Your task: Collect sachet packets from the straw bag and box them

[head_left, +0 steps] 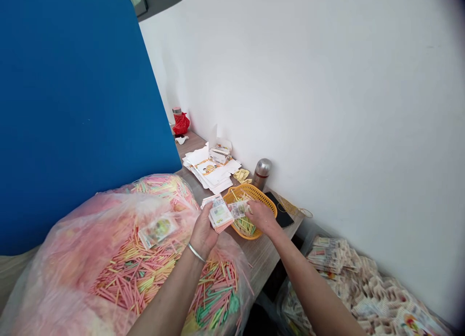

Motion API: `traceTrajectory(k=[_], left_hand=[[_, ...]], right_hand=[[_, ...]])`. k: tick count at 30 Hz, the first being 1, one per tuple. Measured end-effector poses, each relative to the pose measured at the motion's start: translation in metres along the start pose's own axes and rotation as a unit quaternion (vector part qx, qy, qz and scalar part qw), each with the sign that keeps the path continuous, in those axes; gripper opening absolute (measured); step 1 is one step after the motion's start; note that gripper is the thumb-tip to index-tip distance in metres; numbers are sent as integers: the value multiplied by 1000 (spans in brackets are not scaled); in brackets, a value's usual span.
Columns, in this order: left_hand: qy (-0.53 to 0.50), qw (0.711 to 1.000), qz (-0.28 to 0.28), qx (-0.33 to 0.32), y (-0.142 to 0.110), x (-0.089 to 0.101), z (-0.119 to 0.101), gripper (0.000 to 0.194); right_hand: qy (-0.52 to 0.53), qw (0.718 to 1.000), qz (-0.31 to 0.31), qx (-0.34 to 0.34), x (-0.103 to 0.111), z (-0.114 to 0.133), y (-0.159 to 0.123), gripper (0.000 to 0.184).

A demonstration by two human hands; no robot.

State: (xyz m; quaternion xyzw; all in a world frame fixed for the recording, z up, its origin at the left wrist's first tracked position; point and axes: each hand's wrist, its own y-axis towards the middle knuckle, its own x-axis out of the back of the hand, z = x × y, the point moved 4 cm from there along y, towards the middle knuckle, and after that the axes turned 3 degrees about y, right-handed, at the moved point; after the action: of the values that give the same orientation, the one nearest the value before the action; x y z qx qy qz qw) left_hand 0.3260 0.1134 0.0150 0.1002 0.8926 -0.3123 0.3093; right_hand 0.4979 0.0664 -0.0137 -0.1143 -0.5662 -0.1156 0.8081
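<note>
Left hand [204, 233] is curled round a packet stack [220, 215], right hand [262, 216] pinches one packet [239, 209] over the yellow basket [267, 198]. Heaps of packets [366, 282] near right, but loose sticks [125, 282] crowd the near-left bag [69, 248], so probably loads to go.

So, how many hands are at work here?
2: the bare left hand holds a stack of small printed packets; the bare right hand holds a single printed packet over the orange-yellow plastic basket. No others show.
</note>
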Motion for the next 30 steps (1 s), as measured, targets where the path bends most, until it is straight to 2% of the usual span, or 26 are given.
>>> traceTrajectory(k=[2, 7, 10, 12, 15, 19, 21, 24, 30], left_hand=[[12, 1000, -8, -7, -8, 6, -6, 21], [58, 997, -2, -45, -42, 23, -19, 37], [71, 995, -15, -63, -67, 43, -28, 41], [72, 994, -24, -75, -83, 58, -31, 42], [66, 992, -38, -102, -105, 80, -30, 43], [44, 985, -79, -148, -129, 106, -24, 49], [29, 980, -92, -177, -143, 118, -22, 50], [14, 973, -98, -209, -165, 132, -20, 49], [-44, 966, -78, -242, -197, 148, -14, 36]], right_hand=[[-20, 999, 5, 25, -5, 5, 5, 36], [-60, 997, 5, 41, -10, 11, 11, 28], [-70, 997, -7, 26, 0, 9, 8, 31], [-68, 997, -17, 20, 11, 17, -1, 32], [-24, 997, -46, 59, 27, 55, -32, 32], [52, 981, -99, 156, 37, 134, -101, 30], [22, 976, -100, 191, 30, 170, -135, 26], [-45, 976, -52, 207, 10, 209, -171, 25], [-42, 967, 8, 251, -21, 255, -208, 32]])
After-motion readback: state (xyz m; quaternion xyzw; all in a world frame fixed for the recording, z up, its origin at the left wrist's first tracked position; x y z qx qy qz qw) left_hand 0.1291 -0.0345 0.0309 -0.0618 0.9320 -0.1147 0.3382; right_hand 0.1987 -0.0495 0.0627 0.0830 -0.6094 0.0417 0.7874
